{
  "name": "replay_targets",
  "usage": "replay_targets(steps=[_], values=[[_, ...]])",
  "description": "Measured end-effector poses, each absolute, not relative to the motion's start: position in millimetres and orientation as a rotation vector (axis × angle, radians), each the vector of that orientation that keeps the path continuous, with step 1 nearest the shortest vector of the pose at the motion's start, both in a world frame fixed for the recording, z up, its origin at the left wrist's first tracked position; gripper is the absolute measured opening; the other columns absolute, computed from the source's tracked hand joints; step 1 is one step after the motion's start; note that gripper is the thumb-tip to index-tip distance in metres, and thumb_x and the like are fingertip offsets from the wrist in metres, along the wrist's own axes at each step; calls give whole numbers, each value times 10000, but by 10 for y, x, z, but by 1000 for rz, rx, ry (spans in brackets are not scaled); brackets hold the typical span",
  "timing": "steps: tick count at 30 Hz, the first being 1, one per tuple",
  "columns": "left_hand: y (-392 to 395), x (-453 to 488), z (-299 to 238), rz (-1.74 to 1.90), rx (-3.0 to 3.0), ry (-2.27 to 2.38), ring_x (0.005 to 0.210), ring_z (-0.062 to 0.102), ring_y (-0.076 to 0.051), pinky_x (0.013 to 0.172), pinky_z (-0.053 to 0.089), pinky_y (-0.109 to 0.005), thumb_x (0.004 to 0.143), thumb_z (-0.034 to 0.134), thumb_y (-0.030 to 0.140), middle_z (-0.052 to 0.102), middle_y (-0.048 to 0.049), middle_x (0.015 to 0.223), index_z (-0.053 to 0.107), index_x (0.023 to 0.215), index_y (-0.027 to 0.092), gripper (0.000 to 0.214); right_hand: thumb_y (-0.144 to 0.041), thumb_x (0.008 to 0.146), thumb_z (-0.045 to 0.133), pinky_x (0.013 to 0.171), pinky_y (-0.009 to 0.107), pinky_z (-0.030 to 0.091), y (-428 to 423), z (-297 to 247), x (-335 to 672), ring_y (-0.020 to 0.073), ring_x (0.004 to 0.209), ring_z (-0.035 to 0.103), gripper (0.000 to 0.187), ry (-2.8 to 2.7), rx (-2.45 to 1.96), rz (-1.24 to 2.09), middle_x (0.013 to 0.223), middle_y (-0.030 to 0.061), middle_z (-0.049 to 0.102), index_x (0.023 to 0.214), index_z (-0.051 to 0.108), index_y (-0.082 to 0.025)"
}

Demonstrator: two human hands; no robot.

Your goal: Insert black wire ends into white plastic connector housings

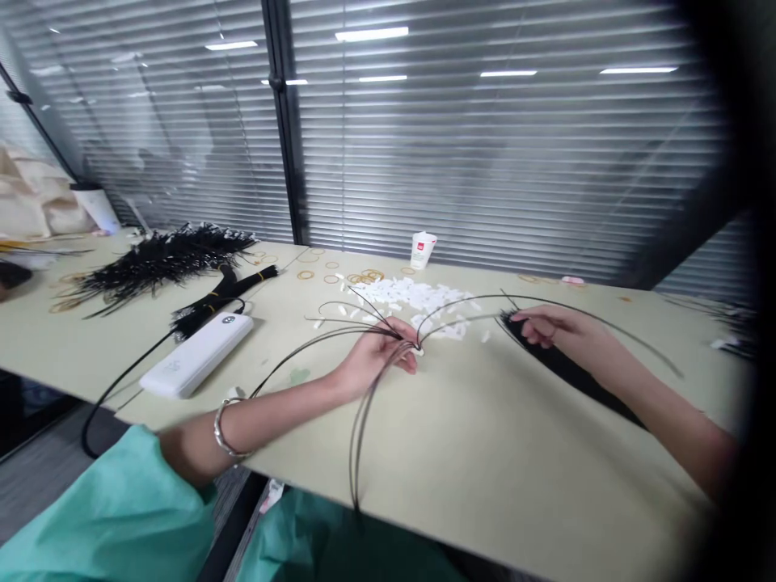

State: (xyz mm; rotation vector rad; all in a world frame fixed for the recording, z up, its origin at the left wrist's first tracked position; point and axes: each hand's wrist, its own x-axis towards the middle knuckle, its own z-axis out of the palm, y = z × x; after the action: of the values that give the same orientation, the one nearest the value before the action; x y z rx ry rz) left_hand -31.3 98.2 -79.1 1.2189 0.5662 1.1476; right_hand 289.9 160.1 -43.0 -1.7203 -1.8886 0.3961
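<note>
My left hand [385, 356] is closed around several thin black wires [364, 412] over the middle of the table. Their loose ends arc out to the left, right and down past the table's front edge. A small white piece [418, 351] shows at its fingertips. To the right, my right hand [554, 327] pinches a thin black wire at the end of a long black wire bundle [575, 376], which lies partly beneath the hand and forearm. Small white plastic pieces [418, 295] are heaped just beyond my left hand.
On the table [485, 469], a white power bank [197, 356] with a black cable lies left of my arm. Behind it are banded black wires [227, 295] and a large wire pile [163, 259]. A paper cup [423, 250] and rubber bands [367, 276] sit near the blinds.
</note>
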Motion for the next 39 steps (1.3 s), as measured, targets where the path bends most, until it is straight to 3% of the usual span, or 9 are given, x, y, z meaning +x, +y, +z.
replay_targets(steps=[3, 8, 15, 23, 28, 31, 34, 36, 39], values=[[1019, -331, -832, 1083, 1016, 499, 647, 571, -132, 658, 476, -310, 772, 596, 213, 566, -39, 829, 493, 986, 176, 240, -364, 848, 374, 806, 274, 503, 1589, -442, 2872, 181, 937, 628, 329, -1858, -1492, 689, 1065, 100, 637, 1054, 590, -224], [1086, -399, -799, 990, 739, 407, 527, 438, -73, 637, 435, -269, 729, 514, 106, 434, 25, 665, 508, 1001, 160, 278, -205, 632, 678, 965, 287, 456, 1670, -515, 3013, 206, 1107, 557, 508, -1474, -1318, 1123, 1131, 64, 616, 1120, 554, -270], [1048, -463, -628, 904, 619, 271, 476, 305, -103, 556, 370, -258, 783, 438, 164, 261, 39, 541, 593, 919, 149, 207, -451, 825, 512, 974, 292, 457, 1656, -590, 2923, 193, 1130, 542, 337, -1445, -1333, 1201, 1207, 76, 573, 1098, 560, -260], [968, -478, -544, 793, 633, 230, 492, 287, -124, 546, 334, -258, 819, 248, 675, 286, 36, 519, 582, 985, 170, 628, -448, 733, 642, 988, 400, 416, 1243, -361, 2344, 272, 1070, 566, 349, -1741, -1312, 1353, 1067, 89, 642, 988, 644, -210], [941, -480, -564, 649, 687, 246, 475, 290, -124, 559, 350, -272, 764, 173, 757, 306, 38, 497, 552, 925, 202, 690, -370, 776, 626, 1074, 439, 293, 928, -308, 1888, 255, 1313, 311, 550, -2002, -1049, 1448, 1395, 23, 387, 1289, 433, -318], [947, -453, -630, 573, 732, 283, 447, 293, -120, 561, 373, -281, 740, 152, 781, 315, 46, 472, 519, 880, 227, 679, -302, 717, 689, 1033, 414, 360, 814, -342, 1604, 261, 1335, 256, 723, -2047, -911, 1460, 1448, 5, 278, 1342, 331, -360], [953, -390, -712, 531, 797, 338, 410, 299, -111, 514, 373, -262, 728, 144, 792, 351, 47, 457, 503, 851, 216, 689, -225, 644, 737, 954, 361, 445, 742, -385, 1342, 245, 1207, 436, 807, -1996, -844, 1478, 1329, 36, 427, 1331, 330, -342], [945, -341, -759, 516, 849, 375, 404, 328, -112, 483, 378, -263, 731, 155, 789, 393, 35, 472, 510, 822, 191, 702, -213, 628, 741, 780, 333, 534, 714, -420, 1206, 196, 930, 595, 826, -1880, -875, 1541, 1115, 28, 563, 1318, 309, -354], [921, -294, -814, 497, 915, 401, 400, 325, -103, 494, 408, -289, 758, 195, 763, 398, 30, 473, 509, 722, 162, 680, -263, 661, 715, 472, 295, 527, 688, -459, 1071, 136, 547, 562, 805, -1747, -935, 1634, 730, -34, 588, 1322, 265, -354]])
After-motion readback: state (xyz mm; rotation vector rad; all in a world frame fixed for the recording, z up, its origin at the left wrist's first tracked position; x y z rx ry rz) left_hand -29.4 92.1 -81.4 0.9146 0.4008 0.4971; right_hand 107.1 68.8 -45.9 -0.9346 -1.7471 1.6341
